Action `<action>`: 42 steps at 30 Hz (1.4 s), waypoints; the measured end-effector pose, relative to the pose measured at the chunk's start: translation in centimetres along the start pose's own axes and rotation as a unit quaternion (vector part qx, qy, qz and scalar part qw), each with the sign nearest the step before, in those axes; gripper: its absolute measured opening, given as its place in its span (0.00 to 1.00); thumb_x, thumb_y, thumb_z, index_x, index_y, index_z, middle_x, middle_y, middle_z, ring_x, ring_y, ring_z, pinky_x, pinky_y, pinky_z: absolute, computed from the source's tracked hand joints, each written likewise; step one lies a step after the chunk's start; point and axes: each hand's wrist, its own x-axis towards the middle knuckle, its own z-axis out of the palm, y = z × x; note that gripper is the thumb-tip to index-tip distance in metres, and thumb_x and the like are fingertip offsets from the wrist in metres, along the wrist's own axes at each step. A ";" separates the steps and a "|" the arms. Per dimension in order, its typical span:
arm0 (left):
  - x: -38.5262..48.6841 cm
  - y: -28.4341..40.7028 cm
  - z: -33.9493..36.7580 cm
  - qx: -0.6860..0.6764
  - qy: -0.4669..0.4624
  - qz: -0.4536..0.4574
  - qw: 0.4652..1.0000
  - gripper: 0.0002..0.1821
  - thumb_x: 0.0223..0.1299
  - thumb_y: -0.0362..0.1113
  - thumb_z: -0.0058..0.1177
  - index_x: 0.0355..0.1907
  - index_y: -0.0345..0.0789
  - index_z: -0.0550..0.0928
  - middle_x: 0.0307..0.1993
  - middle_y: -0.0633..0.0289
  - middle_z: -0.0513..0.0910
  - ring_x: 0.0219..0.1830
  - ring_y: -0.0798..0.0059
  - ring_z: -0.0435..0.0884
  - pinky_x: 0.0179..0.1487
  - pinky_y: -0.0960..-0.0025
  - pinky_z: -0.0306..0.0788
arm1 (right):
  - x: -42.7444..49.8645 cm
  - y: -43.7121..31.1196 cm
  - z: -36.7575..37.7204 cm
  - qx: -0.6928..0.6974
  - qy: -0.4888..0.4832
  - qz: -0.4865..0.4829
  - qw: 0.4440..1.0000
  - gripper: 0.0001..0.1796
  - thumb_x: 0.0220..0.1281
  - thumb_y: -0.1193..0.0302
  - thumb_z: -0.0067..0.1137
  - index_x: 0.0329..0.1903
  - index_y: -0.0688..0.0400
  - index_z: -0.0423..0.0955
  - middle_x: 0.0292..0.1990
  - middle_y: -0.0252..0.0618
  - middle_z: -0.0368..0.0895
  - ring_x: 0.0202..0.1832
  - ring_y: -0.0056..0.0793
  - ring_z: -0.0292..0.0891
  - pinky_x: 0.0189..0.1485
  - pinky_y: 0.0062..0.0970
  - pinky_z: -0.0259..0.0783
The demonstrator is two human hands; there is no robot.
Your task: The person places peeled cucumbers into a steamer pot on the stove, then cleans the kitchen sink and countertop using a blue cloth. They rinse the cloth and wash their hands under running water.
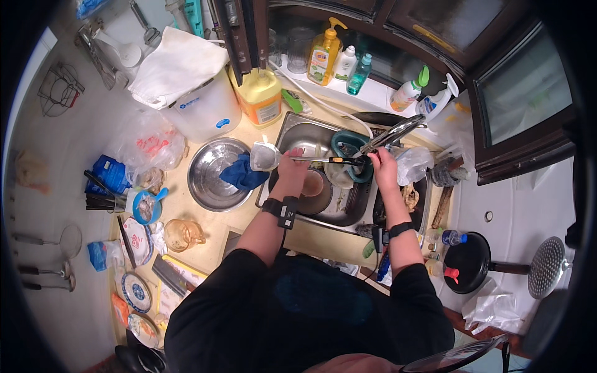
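Note:
A metal spatula (265,156) with a black handle lies level above the stainless steel sink (295,128). My left hand (294,168) grips its metal shaft close to the blade. At the handle's far end, beside the chrome faucet (394,133), my right hand (384,164) has its fingers bent; whether it holds the handle or touches the faucet I cannot tell. Beneath the spatula, a teal basin (340,138) and a reddish-brown bowl (313,183) stand in the sink. A steel basin (198,186) with a blue cloth (244,172) is left of the sink.
Soap and spray bottles, among them a yellow pump bottle (322,58), line the windowsill behind the sink. A yellow jug (261,95) and a plastic bin (210,109) stand at the back left. An amber glass mug (183,234) and several plates occupy the left counter. A frying pan (468,262) is at right.

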 end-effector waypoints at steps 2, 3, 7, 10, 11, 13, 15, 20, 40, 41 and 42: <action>-0.1 -0.1 0.2 0.005 0.006 0.005 1.000 0.11 0.73 0.37 0.32 0.55 0.42 0.62 0.50 0.63 0.72 0.54 0.63 0.75 0.62 0.34 0.62 | -0.9 0.2 1.1 0.123 0.024 0.110 0.986 0.07 0.63 0.73 0.58 0.38 0.63 0.70 0.29 0.43 0.78 0.31 0.33 0.76 0.35 0.32 0.71; -0.1 -0.2 0.3 0.004 0.005 0.009 1.000 0.12 0.73 0.37 0.33 0.55 0.42 0.62 0.51 0.63 0.72 0.54 0.63 0.75 0.63 0.34 0.61 | -1.4 0.1 2.1 0.180 0.077 0.171 0.966 0.04 0.67 0.75 0.54 0.40 0.62 0.71 0.30 0.35 0.78 0.31 0.21 0.75 0.35 0.22 0.72; 0.5 0.2 0.0 -0.012 0.018 0.028 0.999 0.15 0.72 0.39 0.33 0.59 0.42 0.62 0.56 0.63 0.71 0.58 0.62 0.74 0.64 0.32 0.57 | -1.9 0.5 6.0 0.618 0.137 0.465 0.619 0.08 0.72 0.76 0.40 0.45 0.64 0.69 0.35 0.43 0.77 0.34 0.32 0.77 0.44 0.28 0.80; 1.3 0.9 -0.5 -0.009 0.022 0.053 0.998 0.16 0.73 0.41 0.31 0.60 0.42 0.62 0.59 0.64 0.71 0.61 0.62 0.72 0.68 0.31 0.48 | -1.1 1.2 8.4 0.786 0.060 0.457 0.412 0.07 0.70 0.77 0.39 0.40 0.63 0.69 0.29 0.37 0.73 0.27 0.26 0.71 0.32 0.23 0.72; 1.4 1.2 -0.7 -0.012 0.018 0.054 0.998 0.16 0.73 0.41 0.30 0.59 0.42 0.62 0.59 0.65 0.71 0.61 0.62 0.72 0.68 0.32 0.48 | -0.9 1.4 8.9 0.841 -0.007 0.380 0.386 0.07 0.70 0.77 0.39 0.38 0.62 0.69 0.27 0.34 0.71 0.25 0.24 0.69 0.28 0.22 0.68; 1.7 1.6 -1.0 -0.026 0.025 0.050 0.998 0.16 0.73 0.41 0.30 0.59 0.42 0.63 0.59 0.65 0.71 0.61 0.62 0.72 0.69 0.32 0.47 | -0.5 1.7 9.6 0.867 -0.040 0.356 0.346 0.08 0.69 0.76 0.40 0.34 0.60 0.68 0.22 0.30 0.66 0.21 0.22 0.62 0.22 0.21 0.59; 1.8 1.9 -1.3 -0.011 0.024 0.059 0.998 0.16 0.73 0.41 0.30 0.59 0.42 0.63 0.58 0.66 0.72 0.61 0.63 0.72 0.68 0.32 0.50 | 0.1 1.8 9.9 0.818 0.043 0.474 0.324 0.11 0.70 0.72 0.42 0.29 0.56 0.68 0.19 0.26 0.60 0.17 0.20 0.55 0.19 0.20 0.50; 1.7 2.2 -1.5 -0.015 0.037 0.054 0.998 0.16 0.73 0.42 0.31 0.59 0.42 0.63 0.55 0.67 0.73 0.60 0.63 0.73 0.67 0.31 0.51 | 1.2 1.5 10.6 0.762 0.045 0.493 0.416 0.13 0.69 0.63 0.52 0.27 0.51 0.67 0.17 0.24 0.57 0.15 0.19 0.52 0.17 0.17 0.48; 2.3 -4.1 -1.7 -0.003 -0.026 -0.058 0.998 0.08 0.73 0.37 0.33 0.48 0.42 0.67 0.50 0.65 0.77 0.57 0.61 0.76 0.65 0.41 0.60 | -3.5 1.0 5.7 0.681 0.087 0.392 0.612 0.08 0.72 0.67 0.48 0.47 0.58 0.68 0.42 0.41 0.79 0.45 0.37 0.79 0.48 0.36 0.77; 2.4 -4.9 -1.7 0.003 -0.034 -0.060 0.998 0.07 0.72 0.38 0.35 0.47 0.41 0.68 0.50 0.64 0.77 0.57 0.61 0.75 0.64 0.44 0.62 | -3.4 0.7 5.4 0.684 0.095 0.390 0.609 0.08 0.72 0.68 0.49 0.47 0.57 0.69 0.42 0.40 0.79 0.45 0.35 0.79 0.49 0.35 0.77; 2.5 -5.7 -1.7 0.008 -0.041 -0.063 0.997 0.07 0.72 0.38 0.36 0.45 0.41 0.69 0.50 0.62 0.77 0.57 0.62 0.75 0.63 0.47 0.64 | -3.2 0.5 5.2 0.694 0.100 0.386 0.599 0.08 0.72 0.68 0.49 0.47 0.57 0.69 0.43 0.38 0.79 0.45 0.34 0.78 0.49 0.34 0.76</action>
